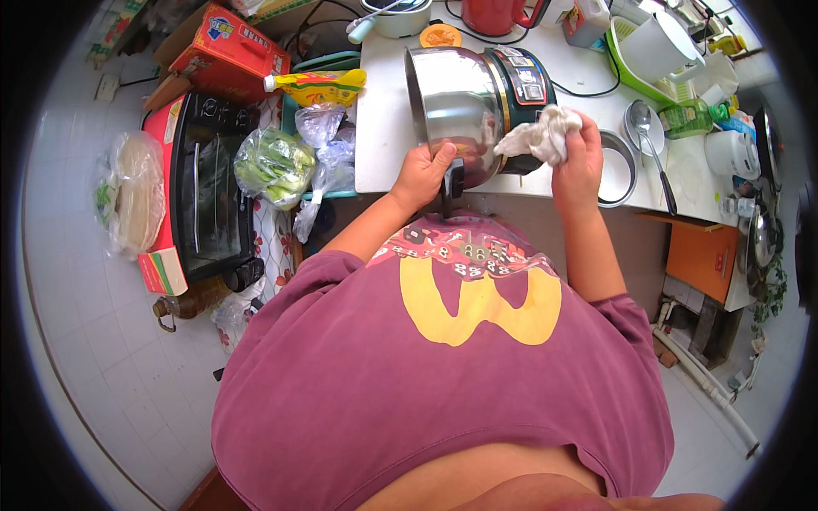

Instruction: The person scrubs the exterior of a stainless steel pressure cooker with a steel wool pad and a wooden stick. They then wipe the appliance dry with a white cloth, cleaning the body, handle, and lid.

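A shiny steel pot-shaped appliance (457, 96) with a black control base lies tilted on its side over the white table (383, 147), its open mouth facing left. My left hand (422, 175) grips its rim near the black handle (453, 180), thumb on the outer steel. In my right hand (578, 163) is a crumpled whitish cloth (546, 135), held just in front of the black base. Right of that hand stands a round metal pan (617, 167), partly hidden by the hand.
A bowl (641, 121) with a ladle (655, 153) and a green detergent bottle (690, 119) stand right. A red kettle (495, 14) and halved orange fruit (440, 36) are behind. Leftward are a toaster oven (214, 185), bagged green vegetables (275, 167) and a yellow pouch (326, 86).
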{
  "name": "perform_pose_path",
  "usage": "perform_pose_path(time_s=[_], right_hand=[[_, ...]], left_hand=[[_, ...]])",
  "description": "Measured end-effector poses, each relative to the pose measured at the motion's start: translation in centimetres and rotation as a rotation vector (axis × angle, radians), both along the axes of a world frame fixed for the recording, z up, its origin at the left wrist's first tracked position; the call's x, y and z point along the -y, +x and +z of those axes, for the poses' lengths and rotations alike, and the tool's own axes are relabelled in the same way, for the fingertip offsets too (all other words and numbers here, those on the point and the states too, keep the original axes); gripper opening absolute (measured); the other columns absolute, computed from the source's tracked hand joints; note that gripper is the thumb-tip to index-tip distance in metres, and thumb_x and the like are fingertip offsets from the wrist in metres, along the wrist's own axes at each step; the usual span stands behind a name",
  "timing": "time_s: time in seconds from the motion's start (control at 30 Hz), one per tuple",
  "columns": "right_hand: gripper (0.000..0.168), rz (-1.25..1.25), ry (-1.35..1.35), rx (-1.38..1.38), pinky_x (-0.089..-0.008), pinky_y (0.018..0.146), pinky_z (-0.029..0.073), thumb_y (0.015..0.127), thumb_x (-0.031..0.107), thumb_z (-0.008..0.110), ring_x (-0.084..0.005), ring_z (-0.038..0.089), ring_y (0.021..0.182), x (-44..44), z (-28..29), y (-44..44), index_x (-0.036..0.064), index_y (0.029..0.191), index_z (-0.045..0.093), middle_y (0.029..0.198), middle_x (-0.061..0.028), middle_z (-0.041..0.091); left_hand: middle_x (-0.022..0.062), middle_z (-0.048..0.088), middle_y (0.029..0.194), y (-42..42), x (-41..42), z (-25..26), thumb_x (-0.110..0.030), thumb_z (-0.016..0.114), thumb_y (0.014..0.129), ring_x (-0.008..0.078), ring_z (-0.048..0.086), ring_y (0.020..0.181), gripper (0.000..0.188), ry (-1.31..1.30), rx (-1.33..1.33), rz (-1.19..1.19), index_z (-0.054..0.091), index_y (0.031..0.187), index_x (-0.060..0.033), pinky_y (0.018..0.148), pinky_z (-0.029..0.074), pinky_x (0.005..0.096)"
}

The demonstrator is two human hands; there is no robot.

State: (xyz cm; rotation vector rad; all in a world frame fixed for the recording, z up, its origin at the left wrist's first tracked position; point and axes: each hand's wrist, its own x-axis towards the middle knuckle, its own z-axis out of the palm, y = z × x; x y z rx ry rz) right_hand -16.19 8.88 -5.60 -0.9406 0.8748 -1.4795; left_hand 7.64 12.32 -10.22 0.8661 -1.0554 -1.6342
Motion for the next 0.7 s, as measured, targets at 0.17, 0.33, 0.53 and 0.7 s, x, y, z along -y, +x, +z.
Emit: perform_pose_path(time_s=[0.17, 0.33, 0.53, 0.7], right_hand=[[0.03, 0.036, -0.052, -0.098, -0.0293, 0.091, 0.05, 0.1, 0.017, 0.055, -0.0166, 0.061, 0.103, 5.6, 1.9, 2.7, -0.002, 0.123, 0.055, 0.116, -0.0104, 0.062], [0.025, -0.061, -0.253, -0.739, -0.03, 0.087, 0.049, 0.095, 0.019, 0.061, -0.0192, 0.065, 0.096, 12.7, 2.6, 6.1, 0.004, 0.114, 0.066, 0.105, -0.0114, 0.071], [0.033, 0.281, -0.065, -1.059, -0.0355, 0.091, 0.048, 0.098, 0.022, 0.051, -0.0295, 0.065, 0.101, 14.1, 1.5, 9.1, 0.004, 0.122, 0.064, 0.108, -0.0169, 0.069], [0.031, 0.109, -0.412, -1.151, -0.0488, 0.111, 0.032, 0.099, 0.017, 0.045, -0.0346, 0.054, 0.123, 9.8, -0.3, 8.0, 0.009, 0.125, 0.06, 0.129, -0.0183, 0.06]], left_hand=[[0.0098, 0.07, 0.105, 0.3, 0.5, -0.2, -0.042, 0.044, 0.103, 0.0165, 0.067, 0.096, 0.051, -0.015, 0.057, 0.05, 0.063, 0.115, 0.0039, 0.087, 0.053, 0.0288], [0.0072, 0.071, 0.098, 0.2, 0.5, -0.5, -0.048, 0.044, 0.102, 0.0128, 0.066, 0.09, 0.056, -0.007, 0.088, 0.098, 0.066, 0.107, 0.0027, 0.083, 0.053, 0.0264], [0.0059, 0.071, 0.095, 0.5, 0.7, -1.0, -0.048, 0.044, 0.102, 0.0108, 0.065, 0.088, 0.055, 0.001, 0.159, 0.135, 0.067, 0.106, 0.0024, 0.082, 0.052, 0.0251], [0.0061, 0.071, 0.095, 0.4, 0.9, 0.0, -0.047, 0.044, 0.102, 0.011, 0.065, 0.088, 0.055, -0.046, 0.162, 0.175, 0.068, 0.105, 0.0028, 0.084, 0.051, 0.0254]])
